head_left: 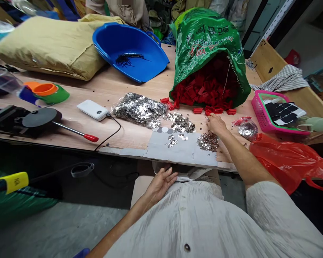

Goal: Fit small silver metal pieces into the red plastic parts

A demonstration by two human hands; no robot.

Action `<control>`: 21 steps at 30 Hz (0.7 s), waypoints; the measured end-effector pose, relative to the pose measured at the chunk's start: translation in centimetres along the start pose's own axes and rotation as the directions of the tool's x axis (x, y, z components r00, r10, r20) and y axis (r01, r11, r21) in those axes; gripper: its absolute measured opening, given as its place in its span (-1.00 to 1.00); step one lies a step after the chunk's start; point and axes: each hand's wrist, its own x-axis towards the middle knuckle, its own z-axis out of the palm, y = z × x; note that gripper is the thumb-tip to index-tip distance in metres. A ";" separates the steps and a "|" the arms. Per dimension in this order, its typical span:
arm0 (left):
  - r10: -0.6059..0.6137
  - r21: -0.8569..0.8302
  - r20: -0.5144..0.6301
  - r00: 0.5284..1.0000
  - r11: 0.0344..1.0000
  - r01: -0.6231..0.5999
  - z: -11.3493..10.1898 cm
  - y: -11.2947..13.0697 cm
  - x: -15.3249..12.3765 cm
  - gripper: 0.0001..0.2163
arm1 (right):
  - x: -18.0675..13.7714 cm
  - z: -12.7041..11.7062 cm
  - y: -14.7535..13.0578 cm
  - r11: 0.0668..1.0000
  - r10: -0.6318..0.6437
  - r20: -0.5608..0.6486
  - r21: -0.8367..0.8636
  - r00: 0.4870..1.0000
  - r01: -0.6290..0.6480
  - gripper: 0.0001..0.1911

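Note:
My left hand (pixel 162 182) rests at my lap below the table edge, palm turned up, fingers stretched and holding nothing. Over the table, my right hand (pixel 216 125) has its fingers closed on a small red plastic piece (pixel 209 112). Beside that hand lies a heap of small metal rings (pixel 207 142). Left of it are a pile of small flat silver metal pieces (pixel 181 122) and a few loose ones (pixel 172 141) on a grey sheet (pixel 161 148). More red pieces (pixel 197 111) lie in a row before a green sack (pixel 204 39), whose open mouth shows many red pieces.
A clear bag of silver pieces (pixel 140 108), a white power bank (pixel 93 109) with cable and a lever tool (pixel 43 120) stand left. Behind are a blue scoop basin (pixel 148 66) and a tan sack (pixel 51 46). Rightward: a pink basket (pixel 261 111) and a red bag (pixel 288 161).

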 end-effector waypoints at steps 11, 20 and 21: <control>0.145 0.064 0.392 0.908 0.981 -0.184 3.3 2.4 -3.1 -0.45 | -13.5 -3.2 -7.7 0.471 -0.780 0.161 0.788 0.604 0.397 -0.75; 0.253 0.064 0.334 0.908 0.955 -0.290 3.4 1.9 -3.3 -0.62 | -9.1 -0.4 -8.1 0.809 -0.412 0.029 0.471 0.911 0.351 -0.84; 0.261 0.061 0.326 0.909 0.953 -0.296 3.2 1.9 -3.3 -0.62 | -8.1 0.0 -8.2 0.863 -0.354 0.003 0.386 0.935 0.325 -0.85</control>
